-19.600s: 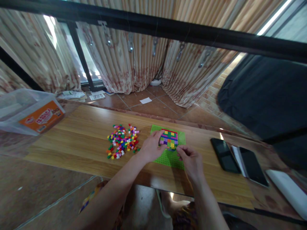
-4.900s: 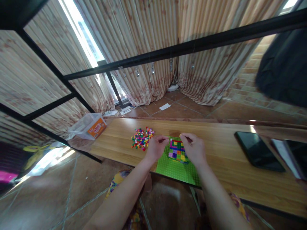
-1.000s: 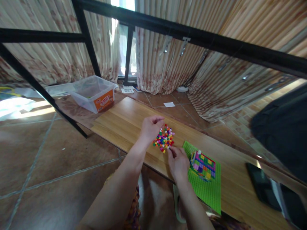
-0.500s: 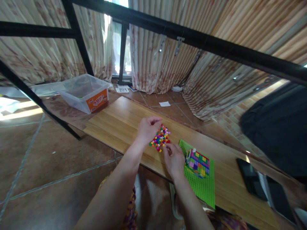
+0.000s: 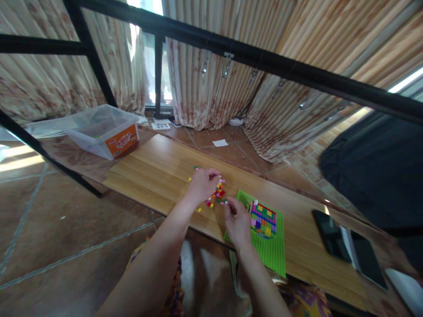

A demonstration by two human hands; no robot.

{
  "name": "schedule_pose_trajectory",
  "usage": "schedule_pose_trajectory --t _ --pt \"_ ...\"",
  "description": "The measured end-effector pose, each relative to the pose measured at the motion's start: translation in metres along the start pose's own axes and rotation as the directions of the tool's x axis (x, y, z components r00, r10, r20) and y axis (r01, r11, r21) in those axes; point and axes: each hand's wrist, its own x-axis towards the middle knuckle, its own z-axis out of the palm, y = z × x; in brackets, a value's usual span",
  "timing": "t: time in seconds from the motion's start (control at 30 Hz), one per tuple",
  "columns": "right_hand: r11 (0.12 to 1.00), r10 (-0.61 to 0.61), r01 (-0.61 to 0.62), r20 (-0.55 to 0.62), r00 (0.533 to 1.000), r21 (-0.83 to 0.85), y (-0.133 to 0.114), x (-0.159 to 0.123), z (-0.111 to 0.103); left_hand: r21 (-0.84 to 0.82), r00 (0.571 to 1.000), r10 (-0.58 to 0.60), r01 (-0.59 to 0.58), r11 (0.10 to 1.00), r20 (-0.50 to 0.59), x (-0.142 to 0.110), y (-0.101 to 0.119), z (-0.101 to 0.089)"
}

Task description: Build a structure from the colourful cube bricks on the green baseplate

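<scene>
Small loose toy bricks (image 5: 217,193) in many colours lie on the wooden board, partly hidden under my left hand (image 5: 202,184). That hand is over the pile with its fingers curled together; a speck of white shows at the fingertips, too small to make out. At the pile's near right side, my right hand (image 5: 238,220) pinches a small white brick (image 5: 226,202) between thumb and finger. Just right of it, a block-shaped build of coloured bricks (image 5: 263,219) stands on a green studded baseplate (image 5: 276,259), which my right hand partly covers.
The wooden board (image 5: 158,163) is low and long. Beyond its left end is a clear plastic bin (image 5: 99,127) with an orange label. Dark phone-like devices (image 5: 330,235) lie at the right. A black metal bar (image 5: 251,57) crosses in front of curtains.
The pile has been spread, and a few bricks now lie left of my left hand. My right hand stays by the pile's right side. The whole view has shifted slightly.
</scene>
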Motion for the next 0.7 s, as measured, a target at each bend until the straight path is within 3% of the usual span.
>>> schedule_pose_trajectory --t 0.3,0.4,0.53,0.7 --pt "1.000 0.001 0.000 -0.048 0.999 0.029 -0.018 -0.019 -0.041 -0.010 0.998 0.023 -0.023 1.000 0.062 -0.002 0.000 0.011" --pt "0.995 0.097 -0.091 -0.143 0.985 0.051 -0.008 -0.024 -0.062 0.052 0.995 0.013 -0.018 0.998 0.100 -0.009 0.005 0.024" --pt "0.968 0.250 -0.232 -0.250 0.935 0.101 0.015 -0.021 -0.090 0.086 0.971 0.022 -0.044 0.995 0.240 -0.020 0.012 0.049" --pt "0.979 0.203 -0.205 -0.224 0.953 0.014 0.036 0.005 -0.107 0.128 0.949 0.025 -0.069 0.989 0.315 -0.027 0.016 0.076"
